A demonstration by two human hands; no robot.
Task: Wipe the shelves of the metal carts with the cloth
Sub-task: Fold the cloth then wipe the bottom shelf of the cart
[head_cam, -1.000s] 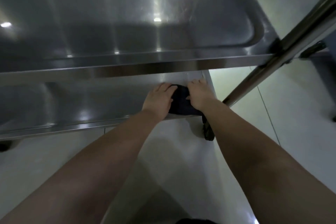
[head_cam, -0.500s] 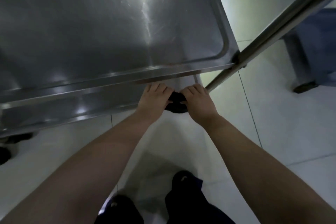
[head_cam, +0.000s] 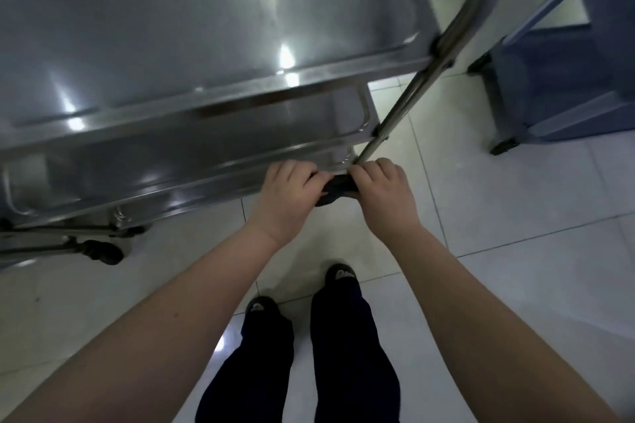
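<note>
White floor tiles point(head_cam: 515, 285) lie nearest, under dark trousers and sandals point(head_cam: 340, 276). Ahead of them, the left hand point(head_cam: 290, 197) and right hand point(head_cam: 383, 196) both clench the dark cloth point(head_cam: 338, 187). It is wadded small between their fingers point(head_cam: 302, 172), at the rim of the lowest shelf point(head_cam: 192, 194); whether it touches the metal I cannot tell. Just beyond the right fingers a slanted post point(head_cam: 412, 89) rises past the middle shelf point(head_cam: 240, 134) and the top shelf point(head_cam: 206, 10). Farther right of the fingers stands a blue cart point(head_cam: 567, 86).

I judge that such a tight wad would wipe only a narrow strip and leave streaks. A hard push could also roll the cart off on its caster point(head_cam: 103, 252), or knock knuckles on the post. No brand, label or writing can be read.
</note>
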